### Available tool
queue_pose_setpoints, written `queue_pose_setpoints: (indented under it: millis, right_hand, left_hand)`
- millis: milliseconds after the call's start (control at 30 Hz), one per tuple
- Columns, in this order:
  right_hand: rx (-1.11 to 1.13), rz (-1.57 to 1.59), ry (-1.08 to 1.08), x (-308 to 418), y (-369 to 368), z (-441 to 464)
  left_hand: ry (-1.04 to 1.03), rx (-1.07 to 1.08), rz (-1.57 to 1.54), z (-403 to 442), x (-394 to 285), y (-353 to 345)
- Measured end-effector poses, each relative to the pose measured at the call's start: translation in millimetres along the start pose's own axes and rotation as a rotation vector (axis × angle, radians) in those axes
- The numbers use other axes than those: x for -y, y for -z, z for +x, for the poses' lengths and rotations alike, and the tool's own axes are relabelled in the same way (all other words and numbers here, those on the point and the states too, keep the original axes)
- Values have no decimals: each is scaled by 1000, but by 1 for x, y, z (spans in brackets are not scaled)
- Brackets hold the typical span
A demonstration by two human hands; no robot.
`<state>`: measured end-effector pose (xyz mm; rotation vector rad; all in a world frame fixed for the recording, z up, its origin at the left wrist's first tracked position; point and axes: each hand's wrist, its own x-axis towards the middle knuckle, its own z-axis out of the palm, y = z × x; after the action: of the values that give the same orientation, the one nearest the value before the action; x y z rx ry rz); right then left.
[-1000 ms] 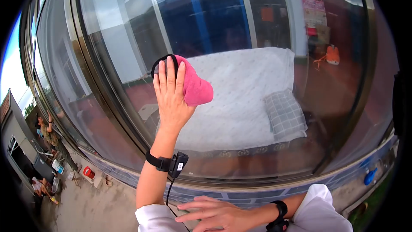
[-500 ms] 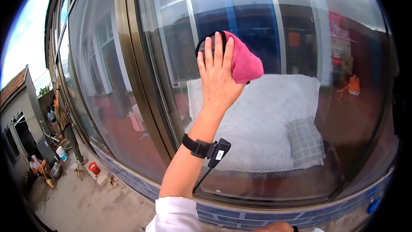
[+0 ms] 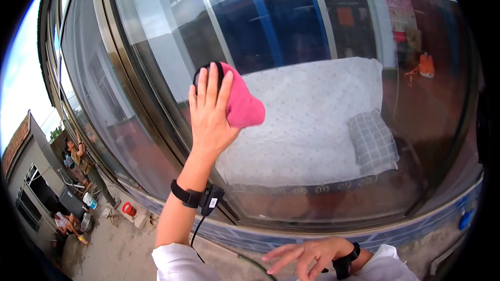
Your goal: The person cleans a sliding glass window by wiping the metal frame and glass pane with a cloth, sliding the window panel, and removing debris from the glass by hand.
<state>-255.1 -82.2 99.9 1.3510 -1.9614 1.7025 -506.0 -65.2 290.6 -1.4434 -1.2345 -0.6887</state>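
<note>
My left hand (image 3: pixel 211 112) presses a folded pink cloth (image 3: pixel 244 105) with a black edge against the large window pane (image 3: pixel 323 47). Its fingers lie straight over the cloth, and the thumb is hidden. A black strap with a small device sits on that wrist. Low in the view, my right hand (image 3: pixel 312 255) hangs in front of the wall below the window, fingers apart and holding nothing. That wrist also wears a black band.
A brown window frame (image 3: pixel 130 73) runs up beside the pane. Behind the glass is a bed-like seat with a white cover (image 3: pixel 302 119) and a checked pillow (image 3: pixel 372 140). Down the left are a standing person (image 3: pixel 83 161), a seated person (image 3: pixel 66 222) and a red bucket (image 3: pixel 129 209).
My left hand and the cloth have moved down and left across the glass. My right hand has risen into view at the bottom. The whole view has shifted and tilted.
</note>
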Motion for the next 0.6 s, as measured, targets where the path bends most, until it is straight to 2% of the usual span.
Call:
queue_pose_setpoints:
  millis: [67, 133, 200, 233, 267, 300, 333, 400, 433, 467, 500, 533, 567, 600]
  right_hand:
    - [-43, -45, 104, -5, 7, -9]
    - [-72, -32, 75, 3, 1, -8]
    - [-90, -15, 46, 1, 2, -21]
    - [-36, 160, 29, -7, 3, -36]
    - [14, 340, 14, -11, 4, -49]
    - [-116, 434, -66, -8, 3, -58]
    - [-123, 442, -57, -9, 3, -65]
    - [-488, 533, -189, -15, 2, -80]
    - [-490, 536, -186, -17, 2, -90]
    - [-583, 492, -274, -19, 2, -101]
    - [-672, 445, -363, -23, 2, -111]
    - [-665, 443, -364, -30, -2, -125]
    - [-793, 478, -416, -38, -9, -140]
    - [-910, 508, -470, -45, -12, -152]
  left_hand:
    - [48, -146, 59, 70, 30, -1]
    - [36, -271, 70, 130, 59, -3]
    - [185, -296, 19, 162, 64, -2]
    - [263, -276, -119, 163, 54, 2]
    - [263, -267, -117, 151, 45, -6]
    - [178, -303, -73, 131, 34, -17]
    - [89, -339, -32, 111, 19, -25]
    - [32, -225, -109, 56, -31, -27]
    - [-32, -123, -129, 24, -49, -31]
    - [-90, -13, -131, -10, -65, -33]
    - [-230, 80, -84, -49, -73, -41]
    - [-368, 171, -33, -74, -72, -46]
    - [-360, 167, -20, -74, -63, -44]
    - [-440, 176, -44, -71, -52, -41]
